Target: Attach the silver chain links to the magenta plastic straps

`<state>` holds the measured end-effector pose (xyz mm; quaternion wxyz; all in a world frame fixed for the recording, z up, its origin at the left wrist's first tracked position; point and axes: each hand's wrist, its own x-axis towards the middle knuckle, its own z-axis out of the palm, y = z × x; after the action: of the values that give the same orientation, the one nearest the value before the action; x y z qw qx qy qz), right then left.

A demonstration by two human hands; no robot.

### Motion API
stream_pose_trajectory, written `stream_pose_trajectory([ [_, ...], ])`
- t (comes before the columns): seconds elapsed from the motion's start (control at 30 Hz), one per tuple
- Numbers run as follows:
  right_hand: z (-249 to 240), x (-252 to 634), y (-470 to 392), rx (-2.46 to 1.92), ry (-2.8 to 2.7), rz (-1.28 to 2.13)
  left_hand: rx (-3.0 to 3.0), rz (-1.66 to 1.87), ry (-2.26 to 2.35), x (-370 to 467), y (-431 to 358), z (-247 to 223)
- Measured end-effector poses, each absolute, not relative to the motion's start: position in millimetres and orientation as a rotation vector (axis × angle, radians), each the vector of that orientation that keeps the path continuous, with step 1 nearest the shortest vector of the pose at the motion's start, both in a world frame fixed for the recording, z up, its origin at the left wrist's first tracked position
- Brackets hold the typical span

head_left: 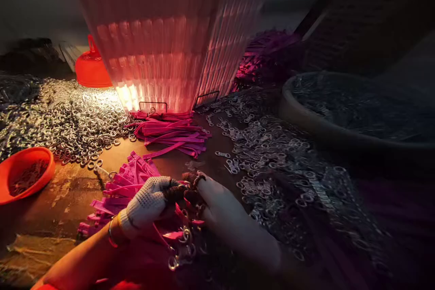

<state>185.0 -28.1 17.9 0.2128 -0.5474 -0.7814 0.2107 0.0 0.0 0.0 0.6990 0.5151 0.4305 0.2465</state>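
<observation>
My left hand (pixel 152 201), in a white dotted glove with dark fingertips, is closed on a pink strap (pixel 131 189). Meeting it at the front, my right hand (pixel 207 201) is also closed, with dark coverings on its fingers. What lies between the right fingers is hidden. Metal clips with rings (pixel 185 240) and short pink ends hang below the hands. A fanned pile of pink straps (pixel 110 206) lies beside and under the left hand. Another bundle of pink straps (pixel 173 133) lies farther back.
Loose metal rings (pixel 84 118) heap at the left beneath a red lamp (pixel 93 70). An orange bowl (pixel 50 167) holds small dark pieces. Metal clips (pixel 268 145) spread across the right side, near a large tub (pixel 306 111). A ribbed translucent panel (pixel 163 63) stands behind.
</observation>
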Motion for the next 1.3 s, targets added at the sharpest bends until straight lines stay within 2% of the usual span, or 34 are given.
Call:
stream_pose_trajectory([
  [0.27,20.7,162.5,-28.2,-1.763,-2.344,0.096,0.86,0.669,0.94,10.3,-1.1,-12.5],
  [0.33,19.7,156.8,-26.0,-1.792,-2.343,0.061,0.832,0.701,0.963,11.7,4.1,-10.4],
  [0.4,16.8,154.0,-22.0,-1.828,-2.29,0.154,0.838,0.734,0.975,11.7,10.6,-7.1],
  [0.57,4.4,159.7,-9.5,-1.732,-1.992,0.744,0.779,0.778,0.917,13.2,23.2,-1.5],
  [0.67,-1.7,165.0,-5.6,-1.639,-1.833,0.884,0.717,0.754,0.887,16.9,25.0,0.2],
  [1.0,-8.8,168.0,-7.8,-1.527,-1.73,0.972,0.695,0.753,0.835,18.4,23.2,-4.4],
  [1.3,-5.9,167.3,-26.0,-1.512,-1.835,0.697,0.479,0.589,0.625,10.6,18.7,-6.6],
])
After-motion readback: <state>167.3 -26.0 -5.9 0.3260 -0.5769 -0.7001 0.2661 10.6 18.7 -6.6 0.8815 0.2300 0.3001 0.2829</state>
